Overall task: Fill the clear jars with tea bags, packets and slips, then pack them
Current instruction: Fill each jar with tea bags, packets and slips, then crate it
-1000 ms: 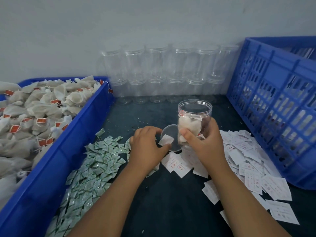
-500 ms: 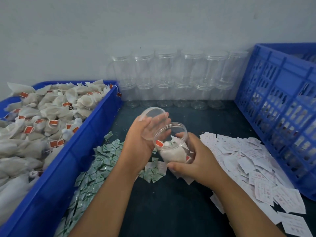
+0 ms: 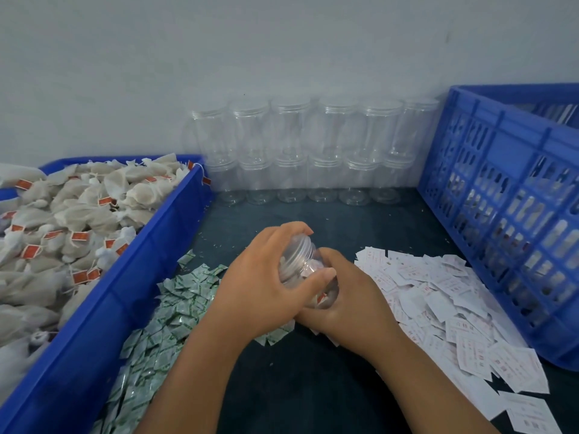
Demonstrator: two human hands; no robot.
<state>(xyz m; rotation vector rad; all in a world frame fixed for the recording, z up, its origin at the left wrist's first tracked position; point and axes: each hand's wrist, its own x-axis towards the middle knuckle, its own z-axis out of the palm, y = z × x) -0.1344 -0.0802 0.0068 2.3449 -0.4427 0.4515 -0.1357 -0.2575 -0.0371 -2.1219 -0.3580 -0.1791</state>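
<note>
Left: a blue bin (image 3: 131, 277) heaped with tea bags (image 3: 78, 208), green packets (image 3: 175, 308) strewn beside it on the dark worktop (image 3: 297, 386). Right: scattered white slips (image 3: 438, 299) and a blue slatted crate (image 3: 501, 214). At the wall, stacked empty jars (image 3: 313, 151). Between the piles, held off the worktop, a clear jar (image 3: 322, 294) with tea bags inside, tilted, long axis lower right to upper left, lid end away. Left hand (image 3: 260, 277) grip curled round the ribbed lid (image 3: 302, 245); right hand (image 3: 354, 296) wrapped round the body.
</note>
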